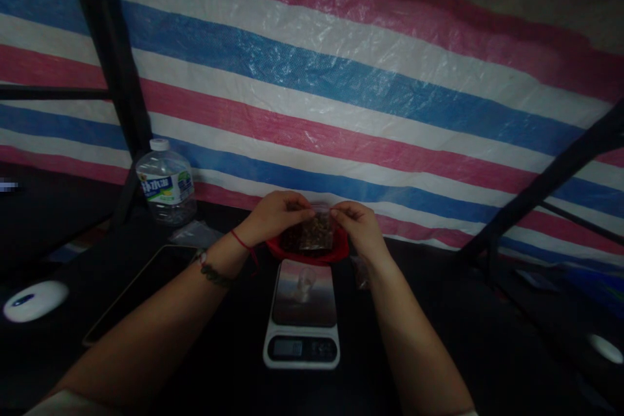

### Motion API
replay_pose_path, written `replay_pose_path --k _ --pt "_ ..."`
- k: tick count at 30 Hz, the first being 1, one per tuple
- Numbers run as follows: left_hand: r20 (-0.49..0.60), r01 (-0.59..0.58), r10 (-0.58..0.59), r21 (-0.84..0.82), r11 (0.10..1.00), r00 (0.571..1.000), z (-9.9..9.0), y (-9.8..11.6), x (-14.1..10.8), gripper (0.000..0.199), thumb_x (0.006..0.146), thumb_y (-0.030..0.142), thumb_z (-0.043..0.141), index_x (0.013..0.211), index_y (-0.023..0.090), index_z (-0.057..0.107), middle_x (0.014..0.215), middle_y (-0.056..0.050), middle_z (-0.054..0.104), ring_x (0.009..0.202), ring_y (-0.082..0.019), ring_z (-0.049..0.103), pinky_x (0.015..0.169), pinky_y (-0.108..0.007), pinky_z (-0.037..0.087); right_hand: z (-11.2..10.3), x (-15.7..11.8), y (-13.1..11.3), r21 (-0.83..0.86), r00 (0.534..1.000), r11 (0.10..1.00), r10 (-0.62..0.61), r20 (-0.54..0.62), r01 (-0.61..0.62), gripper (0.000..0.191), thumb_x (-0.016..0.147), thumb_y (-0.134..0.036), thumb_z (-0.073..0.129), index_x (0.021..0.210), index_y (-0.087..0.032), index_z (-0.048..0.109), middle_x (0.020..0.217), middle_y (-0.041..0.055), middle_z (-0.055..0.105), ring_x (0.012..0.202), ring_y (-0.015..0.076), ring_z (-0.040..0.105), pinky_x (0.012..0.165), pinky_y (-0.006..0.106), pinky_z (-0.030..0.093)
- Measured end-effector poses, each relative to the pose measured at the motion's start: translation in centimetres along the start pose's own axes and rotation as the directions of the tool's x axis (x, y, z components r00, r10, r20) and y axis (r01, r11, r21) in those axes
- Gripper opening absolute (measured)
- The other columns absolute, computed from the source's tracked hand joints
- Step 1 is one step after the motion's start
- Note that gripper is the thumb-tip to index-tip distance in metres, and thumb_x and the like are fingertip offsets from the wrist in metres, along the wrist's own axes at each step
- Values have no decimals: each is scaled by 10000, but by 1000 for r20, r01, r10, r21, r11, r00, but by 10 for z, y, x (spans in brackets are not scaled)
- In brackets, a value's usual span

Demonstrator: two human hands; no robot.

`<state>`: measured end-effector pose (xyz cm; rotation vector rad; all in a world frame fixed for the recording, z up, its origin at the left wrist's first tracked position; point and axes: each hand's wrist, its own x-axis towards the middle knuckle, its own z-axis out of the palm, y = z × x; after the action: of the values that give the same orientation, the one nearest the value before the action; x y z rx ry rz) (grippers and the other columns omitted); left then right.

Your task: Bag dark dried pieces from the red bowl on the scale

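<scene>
Between my two hands hangs a small clear plastic bag (317,234) with brownish bits in it. My left hand (279,216) pinches its upper left corner, and my right hand (358,224) pinches the upper right corner. Behind and below the bag is a red basin (341,250), its dark contents partly hidden by the bag and my left hand. Nearer to me stands a white digital kitchen scale (301,344) with a shiny metal plate. A bright patch on the plate may be a reflection or something clear; I cannot tell which. The display digits are too dim to read.
At the left stand a large clear bottle (168,188) with a white cap, a crumpled plastic bag (195,234), a dark tablet or phone (146,286) and a white computer mouse (36,301). A small packet (359,273) lies by my right wrist. Striped sheeting (341,78) hangs behind.
</scene>
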<state>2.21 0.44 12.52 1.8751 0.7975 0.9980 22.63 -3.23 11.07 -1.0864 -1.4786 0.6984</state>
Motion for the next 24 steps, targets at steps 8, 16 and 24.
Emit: replay_pose_path --k 8,16,24 --pt "-67 -2 6 58 998 998 -3 -5 4 302 715 445 685 798 156 715 762 -43 727 693 -181 661 657 -280 515 -4 1 3 -66 999 997 34 27 -32 202 715 -357 715 799 -174 698 737 26 688 645 153 591 618 266 449" --pt "-145 29 -12 117 993 989 -2 -4 4 277 720 426 675 771 158 726 727 -40 723 665 -177 644 631 -270 488 1 2 1 7 999 999 34 -16 -34 191 730 -367 675 746 -179 650 671 2 651 570 133 546 568 257 423" --pt "-122 -3 3 -3 1000 992 6 -4 2 333 705 459 688 763 132 713 728 -52 710 656 -167 626 620 -264 487 3 0 2 33 1000 999 10 -8 -10 206 750 -384 668 757 -179 643 667 -7 642 585 132 559 584 249 439"
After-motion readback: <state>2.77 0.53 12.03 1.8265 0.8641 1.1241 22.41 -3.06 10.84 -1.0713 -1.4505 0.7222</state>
